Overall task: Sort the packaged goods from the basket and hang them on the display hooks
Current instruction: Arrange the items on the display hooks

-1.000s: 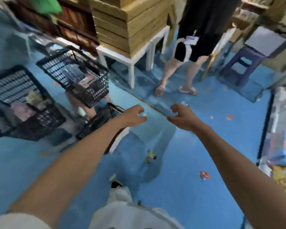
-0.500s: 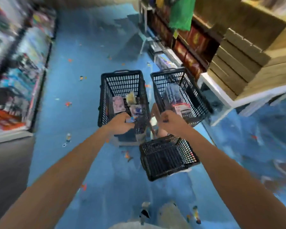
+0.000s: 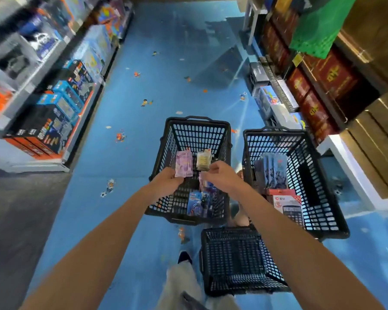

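From the head camera, three black baskets stand on the blue floor [image 3: 130,157] of a shop aisle. The left basket [image 3: 195,130] holds the packaged goods in reach: a pink packet [image 3: 183,164] and a beige packet [image 3: 203,161] side by side towards its far wall, and blue packets [image 3: 196,203] against its near wall.

The left hand [image 3: 166,186] reaches into this basket, its curled fingers meeting the near edge of the pink packet. Whether they grip it or only touch it cannot be told. The right hand [image 3: 222,176] is over the same basket, just beside the beige packet, fingers curled too, and whether they hold anything cannot be told either.

The right basket [image 3: 300,153] carries dark blue packs [image 3: 271,173] and a red calculator pack [image 3: 285,202] at its near side. The near basket [image 3: 233,253] stands just in front of these two.

Boxed toys [image 3: 54,108] fill the shelves on the left; red boxes [image 3: 318,86] line the right.
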`<state>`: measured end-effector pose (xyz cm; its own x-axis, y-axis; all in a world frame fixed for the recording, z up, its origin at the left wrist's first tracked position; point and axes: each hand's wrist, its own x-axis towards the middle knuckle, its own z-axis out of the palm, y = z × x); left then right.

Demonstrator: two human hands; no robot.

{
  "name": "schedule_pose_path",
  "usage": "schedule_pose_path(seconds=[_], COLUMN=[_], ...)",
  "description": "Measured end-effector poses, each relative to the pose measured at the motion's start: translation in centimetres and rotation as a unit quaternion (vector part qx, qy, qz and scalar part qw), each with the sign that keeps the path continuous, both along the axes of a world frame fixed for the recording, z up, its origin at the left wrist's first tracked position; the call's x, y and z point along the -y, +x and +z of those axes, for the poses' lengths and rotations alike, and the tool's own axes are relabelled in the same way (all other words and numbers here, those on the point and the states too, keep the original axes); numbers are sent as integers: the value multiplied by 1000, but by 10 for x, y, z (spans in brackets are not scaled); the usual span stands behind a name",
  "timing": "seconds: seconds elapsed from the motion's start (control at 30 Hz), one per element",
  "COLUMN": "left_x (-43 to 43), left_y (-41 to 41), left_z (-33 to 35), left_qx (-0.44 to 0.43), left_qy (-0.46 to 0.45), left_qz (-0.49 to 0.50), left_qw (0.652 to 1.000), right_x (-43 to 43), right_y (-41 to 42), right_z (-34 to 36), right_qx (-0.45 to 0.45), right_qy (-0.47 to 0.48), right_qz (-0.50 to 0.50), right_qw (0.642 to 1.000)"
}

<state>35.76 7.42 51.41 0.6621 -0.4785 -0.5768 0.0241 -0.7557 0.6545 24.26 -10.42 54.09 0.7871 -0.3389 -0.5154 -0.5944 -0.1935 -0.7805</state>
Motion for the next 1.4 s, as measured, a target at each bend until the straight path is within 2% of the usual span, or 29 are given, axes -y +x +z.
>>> schedule_pose_path(seconds=[0.2,0.33,0.43,0.57,0.7,0.83,1.0,1.2,1.33,1.4], left_x=[44,72,93,110,120,121,127,128,127,127], left_y=[76,126,163,184,186,182,180,172,173,174], left_z=[-70,-126,-180,-248,-299,-325,-336,-345,-339,-340], left_qx=[-75,-140,-155,-166,-173,-169,-193,-178,-179,-176], left_qy=[-14,-13,-5,-14,-14,-1,-30,-23,-47,-54], left_qz=[84,123,143,176,230,275,342,396,393,391], left_qw=[994,982,977,970,958,947,919,901,901,902], right_x=[23,28,28,20,15,13,10,5,-6,-10], right_y=[87,146,182,211,231,238,243,249,252,249], right_z=[-69,-152,-202,-272,-312,-343,-353,-350,-374,-396], right_qx=[-44,-96,-114,-118,-111,-95,-132,-118,-170,-176], right_qy=[45,54,99,114,111,104,79,124,22,4], right_qz=[-40,-55,-88,-96,-115,-142,-176,-193,-167,-171], right_qw=[997,992,985,982,981,980,972,966,971,969])
